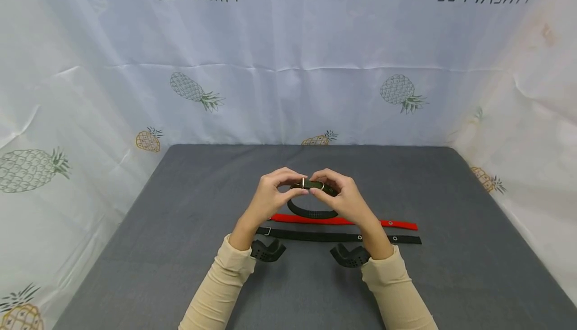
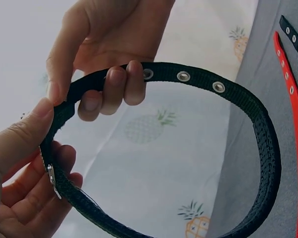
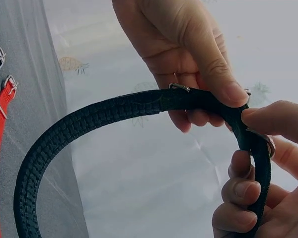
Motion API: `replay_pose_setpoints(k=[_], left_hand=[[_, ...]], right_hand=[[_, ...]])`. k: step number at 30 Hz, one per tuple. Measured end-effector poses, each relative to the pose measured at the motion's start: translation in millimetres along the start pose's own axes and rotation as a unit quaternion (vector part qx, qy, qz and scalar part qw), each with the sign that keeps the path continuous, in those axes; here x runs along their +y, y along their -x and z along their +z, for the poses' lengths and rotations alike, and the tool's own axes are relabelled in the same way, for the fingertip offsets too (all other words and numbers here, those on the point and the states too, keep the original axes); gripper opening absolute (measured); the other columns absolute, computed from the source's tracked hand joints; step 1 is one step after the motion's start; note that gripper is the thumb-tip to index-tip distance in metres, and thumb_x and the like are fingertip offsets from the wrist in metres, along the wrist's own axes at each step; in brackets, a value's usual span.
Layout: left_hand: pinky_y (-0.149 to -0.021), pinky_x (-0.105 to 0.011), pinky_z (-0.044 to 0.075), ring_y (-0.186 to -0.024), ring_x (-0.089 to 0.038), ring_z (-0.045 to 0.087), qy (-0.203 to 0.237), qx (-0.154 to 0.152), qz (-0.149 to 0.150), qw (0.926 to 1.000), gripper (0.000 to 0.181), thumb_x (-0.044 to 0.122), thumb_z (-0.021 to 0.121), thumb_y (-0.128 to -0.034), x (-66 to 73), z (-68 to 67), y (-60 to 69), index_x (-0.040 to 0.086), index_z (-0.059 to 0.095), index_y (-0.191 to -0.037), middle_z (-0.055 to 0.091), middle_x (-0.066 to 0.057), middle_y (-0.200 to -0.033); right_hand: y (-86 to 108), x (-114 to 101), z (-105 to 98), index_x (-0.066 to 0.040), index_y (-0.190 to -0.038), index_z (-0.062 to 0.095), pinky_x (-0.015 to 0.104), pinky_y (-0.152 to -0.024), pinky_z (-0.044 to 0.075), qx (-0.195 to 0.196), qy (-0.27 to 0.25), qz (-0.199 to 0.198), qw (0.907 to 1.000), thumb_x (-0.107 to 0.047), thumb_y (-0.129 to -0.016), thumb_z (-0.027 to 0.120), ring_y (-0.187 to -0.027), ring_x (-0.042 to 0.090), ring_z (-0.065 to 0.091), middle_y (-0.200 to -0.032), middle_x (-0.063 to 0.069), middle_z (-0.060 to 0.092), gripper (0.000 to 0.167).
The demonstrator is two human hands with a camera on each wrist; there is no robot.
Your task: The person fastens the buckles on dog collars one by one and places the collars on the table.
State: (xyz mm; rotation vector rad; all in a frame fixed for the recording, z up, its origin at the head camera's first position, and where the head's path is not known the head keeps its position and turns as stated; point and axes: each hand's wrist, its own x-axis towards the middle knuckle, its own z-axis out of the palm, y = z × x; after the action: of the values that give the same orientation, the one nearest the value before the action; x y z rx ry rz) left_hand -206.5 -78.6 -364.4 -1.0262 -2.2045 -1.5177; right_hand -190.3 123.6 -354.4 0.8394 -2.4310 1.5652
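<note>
Both hands hold a dark green collar (image 1: 312, 214) up above the table, bent into a loop with its lower part hanging down. My left hand (image 1: 270, 190) pinches it between thumb and fingers near the metal buckle (image 1: 303, 183). Close beside it, my right hand (image 1: 344, 195) grips the eyelet end, thumb below and fingers over the top. Metal eyelets (image 2: 183, 76) run along the strap past the right fingers in the left wrist view. A metal ring (image 3: 271, 147) shows by the right hand in the right wrist view. The fingers partly hide where the ends meet.
Beneath the hands, a red collar (image 1: 401, 225) and a black collar (image 1: 311, 236) lie stretched out side by side on the grey table (image 1: 198, 190). Black perforated wrist mounts (image 1: 269, 251) sit at the wrists. A pineapple-print curtain (image 1: 293, 99) encloses the table's back and sides.
</note>
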Motion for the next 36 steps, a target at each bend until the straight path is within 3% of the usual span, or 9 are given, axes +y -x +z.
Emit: replay_pose_setpoints(k=[6, 13, 18, 23, 27, 33, 36], left_hand=[[-0.083, -0.029, 0.059, -0.088, -0.024, 0.069, 0.008, -0.011, -0.010, 0.9999, 0.030, 0.001, 0.078, -0.0757, 2.0, 0.5, -0.1, -0.002, 0.072, -0.105, 0.069, -0.017, -0.096], [-0.089, -0.028, 0.057, -0.097, -0.022, 0.069, 0.044, -0.030, -0.057, 0.9970, 0.032, 0.005, 0.075, -0.0804, 6.6, -3.2, 0.6, 0.000, 0.070, -0.111, 0.069, -0.017, -0.103], [-0.091, -0.031, 0.057, -0.101, -0.026, 0.068, 0.060, -0.027, -0.072, 0.9952, 0.027, 0.005, 0.069, -0.0865, 6.4, -4.5, 0.4, -0.002, 0.068, -0.113, 0.069, -0.020, -0.108], [-0.089, -0.028, 0.057, -0.100, -0.020, 0.069, 0.072, -0.020, -0.095, 0.9927, 0.024, 0.006, 0.067, -0.0891, 5.8, -3.5, 0.4, -0.001, 0.068, -0.112, 0.069, -0.021, -0.110], [-0.090, -0.033, 0.057, -0.098, -0.017, 0.069, 0.073, -0.013, -0.090, 0.9932, 0.023, 0.006, 0.067, -0.0895, 5.1, -2.0, -0.1, -0.001, 0.067, -0.112, 0.070, -0.021, -0.109], [-0.091, -0.038, 0.056, -0.099, -0.026, 0.069, 0.062, -0.006, -0.074, 0.9953, 0.022, 0.003, 0.067, -0.0889, 2.8, -0.7, -0.7, -0.002, 0.067, -0.110, 0.070, -0.022, -0.108], [-0.090, -0.035, 0.057, -0.100, -0.028, 0.069, 0.057, -0.008, -0.075, 0.9955, 0.022, 0.003, 0.067, -0.0887, 3.3, -0.5, -0.5, -0.002, 0.067, -0.110, 0.070, -0.021, -0.108]], right_hand=[[-0.8, -0.9, -0.4, -0.003, -0.108, 0.063, 0.022, -0.069, 0.049, -0.013, 0.002, -0.001, 0.9999, -0.004, -0.091, 0.064, -0.075, 0.005, 0.054, -0.098, 0.017, 0.068, 0.018], [-0.1, 3.0, -1.4, -0.003, -0.109, 0.062, 0.022, -0.069, 0.050, -0.003, -0.013, -0.027, 0.9996, -0.009, -0.093, 0.063, -0.078, 0.001, 0.057, -0.101, 0.016, 0.066, 0.018], [0.1, 4.6, -2.6, -0.003, -0.109, 0.061, 0.021, -0.066, 0.049, 0.016, -0.025, -0.030, 0.9991, -0.009, -0.093, 0.063, -0.075, 0.002, 0.056, -0.096, 0.014, 0.065, 0.017], [-0.7, 3.7, -3.4, -0.002, -0.109, 0.061, 0.022, -0.066, 0.047, 0.012, -0.028, -0.013, 0.9994, -0.005, -0.092, 0.063, -0.073, 0.005, 0.054, -0.096, 0.016, 0.065, 0.017], [-1.0, 1.2, -2.9, -0.003, -0.112, 0.061, 0.021, -0.068, 0.048, 0.006, -0.026, 0.001, 0.9996, -0.005, -0.092, 0.063, -0.077, 0.004, 0.057, -0.101, 0.018, 0.066, 0.020], [-1.1, -0.1, -2.2, -0.004, -0.125, 0.058, 0.022, -0.079, 0.054, -0.014, -0.019, 0.013, 0.9996, -0.009, -0.092, 0.064, -0.093, 0.004, 0.064, -0.116, 0.019, 0.066, 0.033], [-0.8, -1.2, -1.2, -0.004, -0.127, 0.058, 0.023, -0.078, 0.054, -0.021, -0.019, 0.014, 0.9995, -0.010, -0.092, 0.064, -0.092, 0.004, 0.064, -0.118, 0.019, 0.066, 0.035]])
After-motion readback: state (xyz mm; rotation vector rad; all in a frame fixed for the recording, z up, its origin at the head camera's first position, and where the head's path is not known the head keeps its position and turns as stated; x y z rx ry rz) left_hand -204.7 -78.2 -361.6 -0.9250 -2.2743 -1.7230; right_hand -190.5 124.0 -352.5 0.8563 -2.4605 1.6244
